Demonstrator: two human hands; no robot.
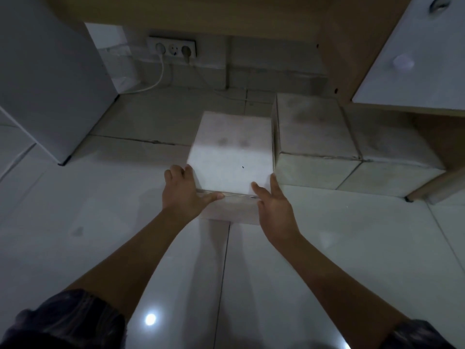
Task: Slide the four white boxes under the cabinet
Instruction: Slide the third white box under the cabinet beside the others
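White box (230,152) sits on the tiled floor (100,235) at the mouth of the gap beneath the cabinet (334,46), just beside two further boxes (314,127) already lying in shadow under it to the right. Left hand (182,195) is spread against the near left corner, thumb along the front edge; right hand (274,205) presses open at the near right corner. Neither hand closes around it. Judged step: pushing this box inward. Next move calls for an even, straight push, keeping it parallel to its neighbour and clear of the wall socket cables (157,81).
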